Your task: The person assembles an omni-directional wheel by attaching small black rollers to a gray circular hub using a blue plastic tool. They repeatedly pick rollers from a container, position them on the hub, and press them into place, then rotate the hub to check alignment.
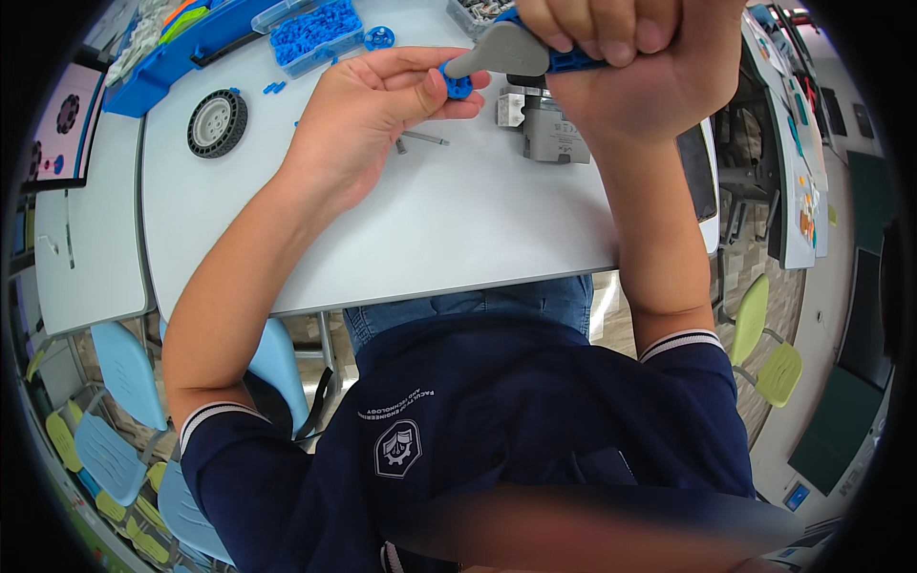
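Note:
My left hand (377, 110) pinches a small round blue plastic part (458, 84) between thumb and fingers above the table. Against that part rests the narrow end of a grey tapered plastic piece (506, 53). My right hand (640, 67) is closed around the blue section at its wide end; the fingers hide much of it. Just below the right hand, a grey block-shaped module (554, 134) lies on the white table (430, 229). Near my left wrist are thin grey rods (425, 139).
A wheel with a black tyre (217, 123) lies at the left. Behind it stand a clear box of small blue pegs (315, 38) and a blue tray (210, 48). A blue wheel hub (379, 38) sits beside the box. A monitor (62, 119) is far left.

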Action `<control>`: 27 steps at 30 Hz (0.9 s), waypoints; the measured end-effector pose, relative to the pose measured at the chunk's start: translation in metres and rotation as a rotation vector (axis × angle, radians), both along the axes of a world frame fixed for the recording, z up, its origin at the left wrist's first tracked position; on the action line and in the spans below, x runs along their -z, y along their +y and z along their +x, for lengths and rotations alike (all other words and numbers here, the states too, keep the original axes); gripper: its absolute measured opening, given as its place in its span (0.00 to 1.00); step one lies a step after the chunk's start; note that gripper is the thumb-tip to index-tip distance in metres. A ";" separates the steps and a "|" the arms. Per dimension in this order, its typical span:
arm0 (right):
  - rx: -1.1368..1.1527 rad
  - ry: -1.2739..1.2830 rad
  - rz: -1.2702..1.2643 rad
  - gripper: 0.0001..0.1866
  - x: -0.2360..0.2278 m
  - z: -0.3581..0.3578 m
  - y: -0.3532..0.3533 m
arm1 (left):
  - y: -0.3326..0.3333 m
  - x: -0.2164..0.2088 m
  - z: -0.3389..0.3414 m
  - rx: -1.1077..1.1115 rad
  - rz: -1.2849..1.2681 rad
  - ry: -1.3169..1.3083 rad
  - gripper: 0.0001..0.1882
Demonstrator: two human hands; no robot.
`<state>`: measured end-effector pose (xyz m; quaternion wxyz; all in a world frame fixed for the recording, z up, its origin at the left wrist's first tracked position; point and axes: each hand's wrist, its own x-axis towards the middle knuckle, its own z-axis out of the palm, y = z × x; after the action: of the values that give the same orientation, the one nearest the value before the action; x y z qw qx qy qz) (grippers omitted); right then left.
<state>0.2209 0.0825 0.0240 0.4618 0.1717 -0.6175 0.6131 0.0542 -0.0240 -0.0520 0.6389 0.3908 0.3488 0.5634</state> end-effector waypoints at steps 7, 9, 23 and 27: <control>-0.038 -0.013 0.178 0.31 0.003 -0.003 0.002 | 0.002 -0.002 0.005 -0.025 -0.021 0.031 0.18; -0.048 -0.025 0.132 0.31 0.003 -0.003 0.000 | 0.003 -0.004 0.005 -0.034 -0.014 0.031 0.18; 0.722 -0.679 0.818 0.11 -0.012 -0.003 -0.033 | 0.023 -0.036 -0.058 -0.513 0.351 0.217 0.23; 0.757 -0.594 1.125 0.14 0.025 -0.032 -0.044 | 0.024 -0.040 -0.062 -0.537 0.389 0.214 0.24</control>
<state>0.1884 0.0387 -0.0013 0.2974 -0.0156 -0.9543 0.0234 -0.0083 0.0003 -0.0122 0.3412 0.4564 0.3904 0.7231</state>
